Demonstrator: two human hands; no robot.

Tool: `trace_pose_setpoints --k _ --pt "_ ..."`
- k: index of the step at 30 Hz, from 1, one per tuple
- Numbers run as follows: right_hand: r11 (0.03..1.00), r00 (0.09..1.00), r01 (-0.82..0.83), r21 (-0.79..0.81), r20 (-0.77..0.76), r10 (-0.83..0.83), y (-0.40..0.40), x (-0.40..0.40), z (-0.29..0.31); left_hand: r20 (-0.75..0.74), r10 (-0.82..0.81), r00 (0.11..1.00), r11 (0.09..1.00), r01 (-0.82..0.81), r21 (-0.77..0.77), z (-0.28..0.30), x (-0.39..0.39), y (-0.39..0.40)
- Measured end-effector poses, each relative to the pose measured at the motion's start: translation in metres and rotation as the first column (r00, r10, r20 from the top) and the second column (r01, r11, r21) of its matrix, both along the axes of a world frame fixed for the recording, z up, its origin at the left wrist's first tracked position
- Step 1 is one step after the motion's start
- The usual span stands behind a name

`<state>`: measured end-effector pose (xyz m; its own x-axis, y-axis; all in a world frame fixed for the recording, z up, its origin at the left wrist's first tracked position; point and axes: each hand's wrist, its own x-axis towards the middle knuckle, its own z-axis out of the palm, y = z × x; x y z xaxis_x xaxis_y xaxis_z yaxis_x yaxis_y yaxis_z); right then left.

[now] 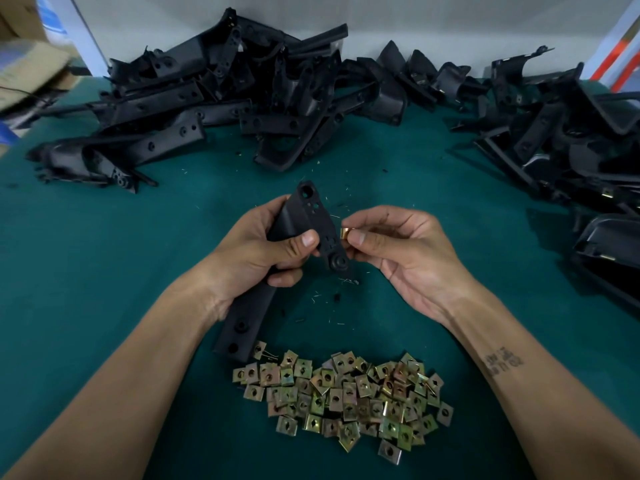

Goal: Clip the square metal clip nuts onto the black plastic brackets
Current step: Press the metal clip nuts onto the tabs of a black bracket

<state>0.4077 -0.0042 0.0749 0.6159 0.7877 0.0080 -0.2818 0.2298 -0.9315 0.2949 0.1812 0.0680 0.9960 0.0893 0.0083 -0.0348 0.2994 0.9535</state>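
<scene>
I see my left hand (266, 251) gripping 1 black bracket (294, 258) over the green table (104, 271). My right hand (401, 251) pinches 1 clip nut (345, 233) at the bracket's 3 o'clock edge, touching it. The nut pile (346, 396) lies at 6 o'clock, more brackets (214, 95) at 12.

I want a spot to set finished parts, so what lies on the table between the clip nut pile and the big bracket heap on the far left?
The head view shows both hands there: the left hand grips a black bracket, the right hand pinches a clip nut, over debris-flecked green mat.
</scene>
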Motion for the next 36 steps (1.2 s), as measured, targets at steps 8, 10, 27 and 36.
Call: trace_pose_setpoints --k 8,10,27,36 --pt "1.000 1.000 0.011 -0.022 0.010 -0.010 -0.001 0.000 0.002 -0.006 -0.003 1.000 1.000 0.004 0.009 -0.001 -0.001 0.000" --pt "0.999 1.000 0.018 -0.030 0.016 -0.018 -0.001 -0.002 0.002 -0.007 -0.004 1.000 1.000 0.004 0.013 0.000 -0.001 0.000" --pt "0.990 0.990 0.137 -0.042 -0.023 -0.138 0.004 -0.013 0.003 0.007 -0.004 1.000 1.000 0.004 0.030 -0.002 0.001 0.001" --pt "0.996 0.995 0.091 -0.026 -0.036 -0.092 0.003 -0.013 0.002 -0.001 0.006 1.000 0.998 -0.006 0.063 -0.003 0.001 0.001"
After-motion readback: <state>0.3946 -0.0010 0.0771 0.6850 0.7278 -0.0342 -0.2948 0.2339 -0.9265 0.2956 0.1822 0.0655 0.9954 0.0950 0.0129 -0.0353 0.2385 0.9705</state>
